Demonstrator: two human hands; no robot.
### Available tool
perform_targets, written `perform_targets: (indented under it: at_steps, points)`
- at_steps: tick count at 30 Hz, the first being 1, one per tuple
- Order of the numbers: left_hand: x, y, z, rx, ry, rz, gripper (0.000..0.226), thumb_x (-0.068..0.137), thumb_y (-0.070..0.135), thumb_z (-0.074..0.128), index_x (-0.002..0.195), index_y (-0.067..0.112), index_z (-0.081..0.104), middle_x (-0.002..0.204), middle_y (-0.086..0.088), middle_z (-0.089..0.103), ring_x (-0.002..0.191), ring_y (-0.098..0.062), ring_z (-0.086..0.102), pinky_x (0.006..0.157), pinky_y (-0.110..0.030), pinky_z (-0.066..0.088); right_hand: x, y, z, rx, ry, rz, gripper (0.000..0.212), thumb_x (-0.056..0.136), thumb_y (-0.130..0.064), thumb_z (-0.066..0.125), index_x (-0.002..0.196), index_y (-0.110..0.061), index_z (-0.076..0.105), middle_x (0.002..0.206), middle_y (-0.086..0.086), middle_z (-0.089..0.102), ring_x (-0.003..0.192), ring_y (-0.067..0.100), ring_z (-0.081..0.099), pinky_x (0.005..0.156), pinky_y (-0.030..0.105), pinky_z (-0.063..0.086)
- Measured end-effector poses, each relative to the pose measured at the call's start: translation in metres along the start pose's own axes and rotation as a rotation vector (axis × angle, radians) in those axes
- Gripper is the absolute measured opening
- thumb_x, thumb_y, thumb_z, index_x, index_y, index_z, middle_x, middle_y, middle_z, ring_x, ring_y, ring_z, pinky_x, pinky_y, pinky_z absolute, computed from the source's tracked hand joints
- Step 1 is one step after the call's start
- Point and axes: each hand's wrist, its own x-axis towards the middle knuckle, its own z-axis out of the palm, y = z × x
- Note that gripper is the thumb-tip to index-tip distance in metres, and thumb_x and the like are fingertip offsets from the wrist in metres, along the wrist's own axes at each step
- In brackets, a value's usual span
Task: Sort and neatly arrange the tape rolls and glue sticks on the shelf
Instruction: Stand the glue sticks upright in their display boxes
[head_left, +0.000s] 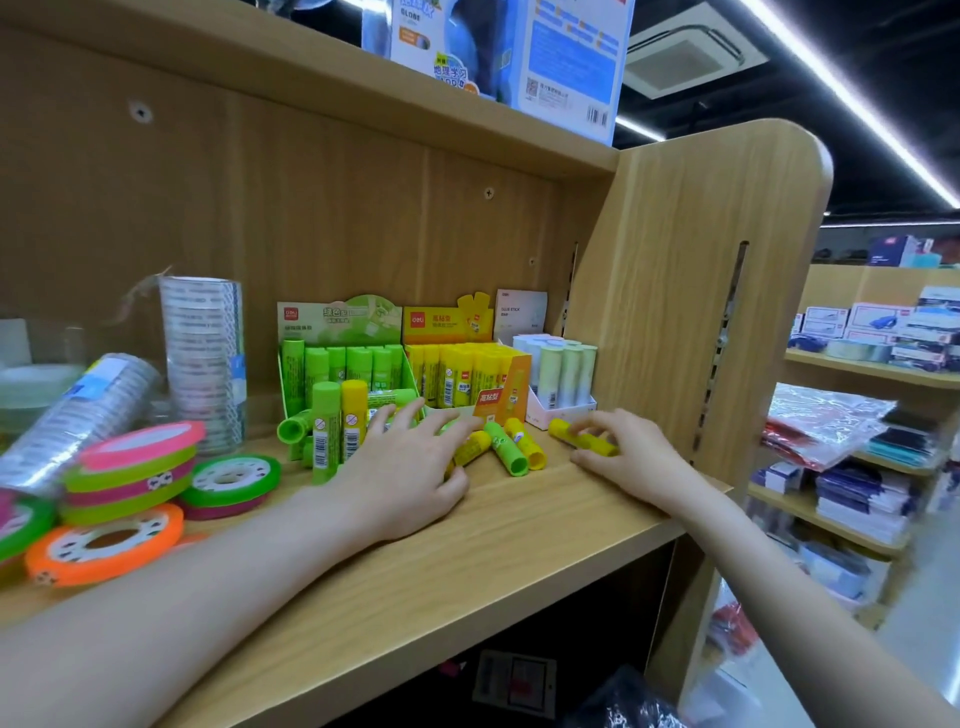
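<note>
Wood-grain shelf (519, 535) carries everything. Nearest, flat neon tape rolls (130, 467) lie stacked at the left. Left hand (405, 467) rests with fingers spread over loose yellow and green glue sticks (506, 449); right hand (618, 452) pinches a lying yellow glue stick (582, 439) in curled fingers. Beyond, clear tape sleeves (205, 358) stand and lean. Farthest, a green carton (343, 358), yellow carton (462, 364) and pale carton (561, 379) hold upright cylindrical sticks
</note>
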Motion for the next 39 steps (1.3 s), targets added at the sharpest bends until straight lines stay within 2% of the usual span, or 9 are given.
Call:
perform_targets:
  at_steps: [4, 10, 14, 18, 21, 24, 28, 35, 39]
  points:
    - [0.000, -0.002, 0.000, -0.006, 0.009, 0.036, 0.057, 0.097, 0.038, 0.030, 0.144, 0.047, 0.000, 0.157, 0.012, 0.002, 0.145, -0.021, 0.000, 0.115, -0.047, 0.002, 0.006, -0.025, 0.006, 0.123, 0.050, -0.096, 0.015, 0.084, -0.018, 0.063, 0.099, -0.019, 0.061, 0.087, -0.003, 0.060, 0.082, 0.014, 0.053, 0.073, 0.024, 0.040]
    - [0.002, -0.001, 0.000, 0.012, -0.032, 0.039, 0.046, 0.096, 0.042, 0.021, 0.142, 0.042, 0.027, 0.153, 0.012, 0.022, 0.144, -0.018, 0.004, 0.115, -0.048, 0.000, 0.026, -0.022, -0.006, 0.136, -0.152, -0.021, 0.031, 0.081, -0.025, 0.069, 0.108, -0.023, 0.053, 0.075, -0.006, 0.059, 0.081, 0.015, 0.054, 0.065, 0.024, 0.042]
    - [0.002, -0.001, 0.001, 0.001, -0.041, 0.031, 0.055, 0.088, 0.046, 0.013, 0.141, 0.043, 0.028, 0.150, 0.013, 0.027, 0.143, -0.017, 0.008, 0.116, -0.048, 0.002, 0.029, -0.015, -0.014, 0.628, -0.059, 0.033, 0.032, 0.083, -0.008, 0.067, 0.112, -0.016, 0.055, 0.074, 0.005, 0.063, 0.060, 0.015, 0.054, 0.050, 0.021, 0.046]
    - [0.002, -0.001, -0.001, 0.010, -0.038, 0.031, 0.048, 0.094, 0.044, 0.018, 0.140, 0.042, 0.029, 0.150, 0.013, 0.027, 0.143, -0.016, 0.010, 0.116, -0.046, 0.002, 0.035, -0.025, -0.012, 0.887, -0.062, -0.051, 0.043, 0.085, -0.002, 0.063, 0.122, -0.016, 0.047, 0.083, 0.011, 0.067, 0.073, 0.024, 0.061, 0.068, 0.033, 0.056]
    - [0.001, -0.001, -0.001, 0.002, -0.026, 0.038, 0.043, 0.098, 0.038, 0.027, 0.140, 0.041, 0.030, 0.149, 0.012, 0.028, 0.143, -0.017, 0.010, 0.116, -0.047, 0.001, 0.044, -0.034, -0.008, 0.849, 0.001, -0.135, 0.041, 0.087, 0.000, 0.059, 0.121, -0.020, 0.048, 0.092, 0.009, 0.067, 0.080, 0.018, 0.063, 0.077, 0.033, 0.053]
    - [0.001, -0.001, 0.000, -0.005, -0.018, 0.039, 0.043, 0.098, 0.038, 0.028, 0.140, 0.040, 0.031, 0.149, 0.011, 0.028, 0.142, -0.016, 0.011, 0.116, -0.047, 0.001, 0.051, -0.042, -0.006, 0.776, 0.032, -0.191, 0.040, 0.092, -0.003, 0.049, 0.123, -0.028, 0.052, 0.102, 0.006, 0.055, 0.075, 0.011, 0.064, 0.066, 0.023, 0.053]
    - [0.003, -0.002, 0.001, -0.005, -0.009, 0.043, 0.043, 0.097, 0.038, 0.028, 0.140, 0.040, 0.031, 0.149, 0.011, 0.029, 0.142, -0.017, 0.011, 0.116, -0.048, 0.001, 0.066, -0.055, -0.008, 0.556, 0.070, -0.285, 0.030, 0.086, -0.011, 0.063, 0.113, -0.024, 0.060, 0.095, 0.004, 0.050, 0.051, 0.012, 0.056, 0.046, 0.021, 0.045]
    - [0.002, -0.002, 0.001, -0.001, -0.006, 0.045, 0.043, 0.097, 0.038, 0.028, 0.140, 0.039, 0.032, 0.149, 0.009, 0.029, 0.142, -0.019, 0.012, 0.115, -0.049, 0.001, 0.093, -0.082, -0.009, 0.327, 0.176, -0.262, 0.037, 0.078, -0.010, 0.073, 0.102, -0.021, 0.047, 0.078, 0.006, 0.060, 0.042, -0.005, 0.053, 0.044, 0.008, 0.041]
    - [0.002, -0.002, 0.001, 0.006, -0.004, 0.049, 0.044, 0.097, 0.037, 0.028, 0.141, 0.038, 0.032, 0.150, 0.008, 0.029, 0.142, -0.019, 0.012, 0.115, -0.049, 0.001, 0.095, -0.088, -0.010, 0.272, 0.194, -0.283, 0.034, 0.083, -0.011, 0.068, 0.103, -0.015, 0.040, 0.075, 0.007, 0.062, 0.054, 0.005, 0.060, 0.054, 0.016, 0.050]
